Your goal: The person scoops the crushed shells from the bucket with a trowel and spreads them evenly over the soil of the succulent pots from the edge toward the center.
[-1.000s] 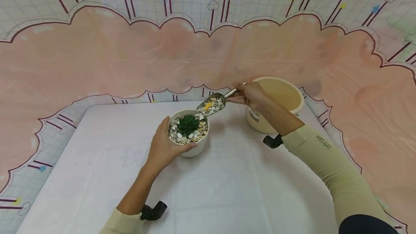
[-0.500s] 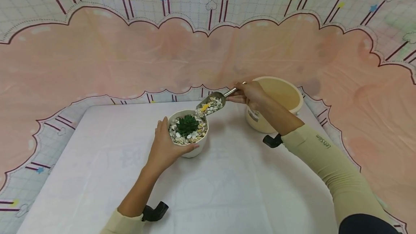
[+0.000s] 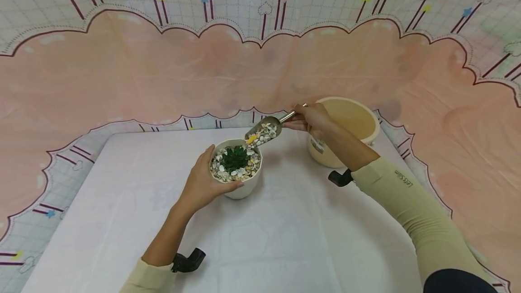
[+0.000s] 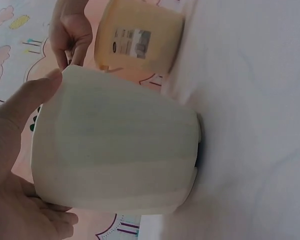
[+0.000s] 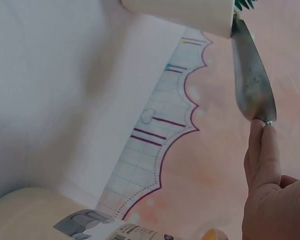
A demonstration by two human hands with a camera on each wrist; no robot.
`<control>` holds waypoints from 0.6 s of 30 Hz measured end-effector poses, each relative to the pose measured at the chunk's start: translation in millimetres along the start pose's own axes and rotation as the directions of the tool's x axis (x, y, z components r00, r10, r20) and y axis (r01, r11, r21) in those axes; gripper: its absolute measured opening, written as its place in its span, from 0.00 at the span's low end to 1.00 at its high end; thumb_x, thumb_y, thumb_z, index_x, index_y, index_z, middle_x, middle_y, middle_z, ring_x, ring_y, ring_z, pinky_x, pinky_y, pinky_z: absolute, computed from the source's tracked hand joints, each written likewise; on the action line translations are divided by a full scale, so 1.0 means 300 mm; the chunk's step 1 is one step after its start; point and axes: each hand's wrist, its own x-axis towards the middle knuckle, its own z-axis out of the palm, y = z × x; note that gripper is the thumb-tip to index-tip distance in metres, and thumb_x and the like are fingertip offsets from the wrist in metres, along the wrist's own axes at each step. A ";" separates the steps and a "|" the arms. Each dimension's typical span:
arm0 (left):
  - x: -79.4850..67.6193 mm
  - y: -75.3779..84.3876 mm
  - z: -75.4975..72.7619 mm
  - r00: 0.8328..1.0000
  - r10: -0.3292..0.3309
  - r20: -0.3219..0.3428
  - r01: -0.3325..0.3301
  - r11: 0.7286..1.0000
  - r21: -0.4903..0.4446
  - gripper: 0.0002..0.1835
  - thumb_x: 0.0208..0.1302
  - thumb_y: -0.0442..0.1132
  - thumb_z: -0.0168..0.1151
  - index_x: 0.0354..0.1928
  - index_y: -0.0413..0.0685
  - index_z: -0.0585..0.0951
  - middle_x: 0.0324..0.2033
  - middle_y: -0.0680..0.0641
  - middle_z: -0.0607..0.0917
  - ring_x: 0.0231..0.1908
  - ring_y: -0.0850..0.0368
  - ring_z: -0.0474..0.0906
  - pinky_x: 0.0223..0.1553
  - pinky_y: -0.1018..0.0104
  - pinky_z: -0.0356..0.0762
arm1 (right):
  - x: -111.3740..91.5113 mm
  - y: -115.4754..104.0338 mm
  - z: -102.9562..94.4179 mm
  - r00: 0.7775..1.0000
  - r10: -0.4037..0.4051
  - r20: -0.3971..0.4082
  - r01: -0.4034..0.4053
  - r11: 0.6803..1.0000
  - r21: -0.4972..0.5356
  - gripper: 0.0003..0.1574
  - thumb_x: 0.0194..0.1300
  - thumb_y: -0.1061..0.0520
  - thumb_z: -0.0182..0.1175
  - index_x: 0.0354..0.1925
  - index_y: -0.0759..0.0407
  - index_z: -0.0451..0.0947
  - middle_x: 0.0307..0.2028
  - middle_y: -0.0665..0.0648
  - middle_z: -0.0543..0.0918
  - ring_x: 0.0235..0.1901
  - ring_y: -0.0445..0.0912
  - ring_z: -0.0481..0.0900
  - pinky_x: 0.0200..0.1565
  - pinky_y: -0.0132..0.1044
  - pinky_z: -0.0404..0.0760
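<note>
A white faceted plant pot point(image 3: 243, 190) stands on the white table, filled with pale pebbles point(image 3: 228, 173) around a dark green succulent point(image 3: 236, 158). My left hand point(image 3: 205, 182) grips the pot from its left side, thumb along the near wall. In the left wrist view the pot's wall point(image 4: 115, 145) fills the middle. My right hand point(image 3: 311, 119) pinches the handle of a metal scoop point(image 3: 273, 125), its lip right at the pot's far right rim. White pebbles and a yellow one lie in the scoop. From the right wrist camera the underside of the scoop point(image 5: 255, 75) shows.
A cream bucket point(image 3: 339, 148) with a label stands at the back right, partly behind my right forearm. The white table point(image 3: 285, 238) ends at a patterned cloth point(image 3: 203, 71) behind it. Black wrist cameras point(image 3: 189, 260) stick out from both sleeves.
The yellow pebble has slid down the scoop toward its lip. The left forearm has shifted slightly left, while the pot and right hand stay nearly in place.
</note>
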 end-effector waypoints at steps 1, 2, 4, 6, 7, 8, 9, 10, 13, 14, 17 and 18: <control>0.001 -0.001 -0.002 1.000 0.003 0.009 -0.003 1.000 -0.008 0.69 0.49 0.56 0.86 0.82 0.34 0.52 0.76 0.30 0.62 0.75 0.32 0.60 0.69 0.32 0.63 | 0.002 0.001 -0.001 1.000 -0.003 0.002 0.003 1.000 0.000 0.12 0.86 0.60 0.47 0.51 0.69 0.73 0.29 0.66 0.88 0.27 0.54 0.91 0.38 0.40 0.88; 0.000 0.000 -0.003 1.000 -0.002 0.018 0.002 1.000 -0.016 0.69 0.50 0.55 0.86 0.82 0.34 0.50 0.77 0.30 0.60 0.76 0.32 0.58 0.70 0.31 0.62 | 0.003 0.001 -0.001 1.000 -0.004 0.003 0.004 1.000 -0.001 0.12 0.86 0.60 0.47 0.51 0.69 0.73 0.29 0.66 0.88 0.27 0.54 0.91 0.38 0.39 0.88; -0.006 0.010 -0.002 0.999 -0.020 0.025 0.020 0.999 -0.027 0.70 0.52 0.55 0.84 0.83 0.34 0.47 0.79 0.30 0.55 0.78 0.32 0.53 0.71 0.31 0.58 | 0.004 0.001 -0.001 1.000 -0.007 0.000 0.007 1.000 -0.004 0.12 0.86 0.60 0.47 0.51 0.68 0.73 0.29 0.65 0.88 0.26 0.53 0.91 0.37 0.39 0.88; -0.015 0.022 0.007 0.999 -0.053 0.012 0.054 0.998 -0.027 0.71 0.53 0.56 0.83 0.83 0.34 0.44 0.80 0.30 0.50 0.79 0.32 0.46 0.72 0.31 0.55 | 0.004 -0.001 0.000 1.000 -0.004 -0.001 0.004 1.000 -0.001 0.11 0.86 0.60 0.47 0.52 0.68 0.72 0.28 0.65 0.88 0.26 0.53 0.91 0.37 0.39 0.88; -0.021 0.030 0.013 0.997 -0.073 0.001 0.073 0.997 -0.029 0.71 0.53 0.56 0.83 0.83 0.35 0.43 0.81 0.30 0.47 0.80 0.32 0.43 0.73 0.31 0.53 | 0.003 -0.002 0.000 1.000 -0.003 -0.004 0.003 1.000 0.000 0.11 0.86 0.60 0.47 0.52 0.68 0.72 0.28 0.65 0.88 0.25 0.53 0.91 0.37 0.39 0.88; -0.026 0.038 0.020 0.996 -0.091 -0.013 0.091 0.996 -0.023 0.71 0.53 0.57 0.83 0.83 0.36 0.43 0.81 0.30 0.46 0.80 0.31 0.40 0.73 0.31 0.52 | 0.002 -0.002 0.000 1.000 -0.001 -0.004 0.001 1.000 -0.003 0.11 0.86 0.60 0.47 0.52 0.68 0.72 0.28 0.65 0.87 0.25 0.53 0.91 0.37 0.39 0.88; -0.031 0.045 0.027 0.994 -0.105 -0.029 0.104 0.994 -0.012 0.72 0.52 0.58 0.83 0.83 0.36 0.43 0.81 0.30 0.45 0.80 0.31 0.39 0.73 0.30 0.52 | 0.001 -0.002 0.001 1.000 0.000 -0.002 0.000 1.000 -0.006 0.11 0.86 0.60 0.47 0.52 0.67 0.72 0.28 0.65 0.87 0.25 0.53 0.91 0.37 0.39 0.88; -0.034 0.051 0.034 0.992 -0.116 -0.047 0.117 0.993 -0.001 0.72 0.52 0.59 0.83 0.83 0.36 0.44 0.81 0.30 0.45 0.80 0.31 0.38 0.73 0.30 0.52 | 0.000 -0.002 0.000 1.000 0.000 0.001 0.000 1.000 -0.009 0.11 0.86 0.60 0.47 0.52 0.68 0.72 0.28 0.65 0.87 0.25 0.53 0.91 0.37 0.39 0.88; -0.038 0.057 0.049 0.989 -0.121 -0.085 0.124 0.992 0.024 0.72 0.50 0.61 0.83 0.83 0.36 0.47 0.81 0.30 0.48 0.80 0.30 0.42 0.72 0.31 0.55 | -0.001 -0.002 -0.001 1.000 -0.003 0.005 0.003 1.000 -0.021 0.11 0.86 0.60 0.47 0.52 0.68 0.72 0.29 0.65 0.88 0.26 0.53 0.91 0.37 0.38 0.88; -0.037 0.055 0.051 0.989 -0.114 -0.093 0.117 0.993 0.032 0.71 0.50 0.61 0.84 0.83 0.35 0.48 0.81 0.30 0.49 0.80 0.30 0.44 0.72 0.31 0.55 | -0.002 -0.002 -0.001 1.000 -0.004 0.009 0.004 1.000 -0.025 0.11 0.86 0.60 0.47 0.52 0.68 0.72 0.29 0.65 0.88 0.26 0.53 0.91 0.37 0.38 0.88; -0.031 0.041 0.047 0.992 -0.079 -0.099 0.082 0.996 0.033 0.69 0.49 0.59 0.85 0.82 0.34 0.51 0.79 0.29 0.54 0.78 0.30 0.49 0.72 0.32 0.57 | -0.003 -0.003 -0.001 1.000 -0.009 0.009 0.009 0.999 -0.034 0.11 0.86 0.59 0.47 0.51 0.68 0.72 0.29 0.65 0.88 0.26 0.53 0.91 0.38 0.38 0.88; -0.028 0.034 0.044 0.993 -0.065 -0.097 0.068 0.997 0.028 0.69 0.49 0.58 0.85 0.81 0.33 0.52 0.79 0.29 0.55 0.78 0.30 0.52 0.71 0.32 0.59 | -0.003 -0.004 -0.001 1.000 -0.012 0.008 0.012 0.999 -0.038 0.11 0.86 0.59 0.48 0.50 0.68 0.72 0.29 0.65 0.88 0.26 0.52 0.91 0.38 0.38 0.88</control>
